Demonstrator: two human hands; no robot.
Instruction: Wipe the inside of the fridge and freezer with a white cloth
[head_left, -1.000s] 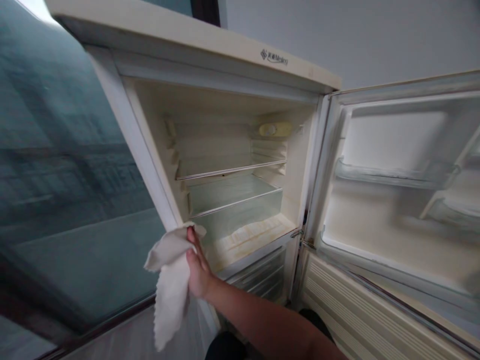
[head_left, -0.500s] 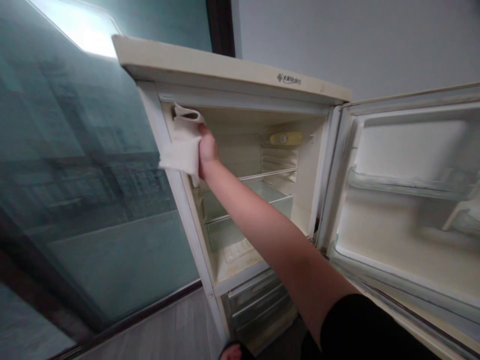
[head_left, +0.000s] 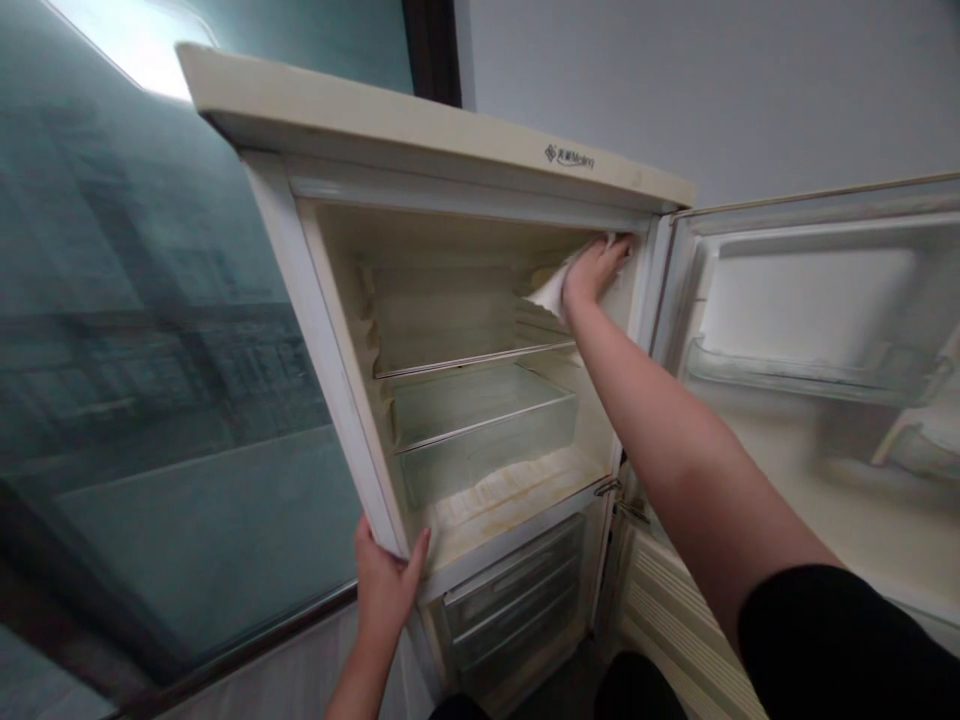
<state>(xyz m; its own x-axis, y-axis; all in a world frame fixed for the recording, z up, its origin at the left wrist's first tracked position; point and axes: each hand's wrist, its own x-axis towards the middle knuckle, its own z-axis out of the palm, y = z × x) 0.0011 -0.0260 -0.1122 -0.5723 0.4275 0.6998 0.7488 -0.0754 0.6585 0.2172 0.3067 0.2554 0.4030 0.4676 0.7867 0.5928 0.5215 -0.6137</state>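
Note:
My right hand (head_left: pixel 595 272) presses a pale cloth (head_left: pixel 553 292) against the upper right inner wall of an open refrigerator (head_left: pixel 442 130), close to the ceiling of its compartment. Part of the cloth is hidden by the fingers. Low on the left, my left hand (head_left: pixel 386 580) clasps the refrigerator's side edge, thumb inside and fingers around the outer side. Between the hands lie a glass shelf (head_left: pixel 480 357) and, below it, a clear drawer (head_left: pixel 487 440). Yellowish stains show on the compartment floor (head_left: pixel 517 500).
The refrigerator door (head_left: pixel 817 300) stands swung out to the right, with clear door racks (head_left: pixel 795 375). Freezer drawers (head_left: pixel 517 600) sit below, beside an open lower door (head_left: pixel 675 610). A glass panel (head_left: pixel 187 350) flanks the left side.
My right hand and the cloth have crossed from the left front edge to the upper right inner wall. My left hand has come into view, holding the left side edge.

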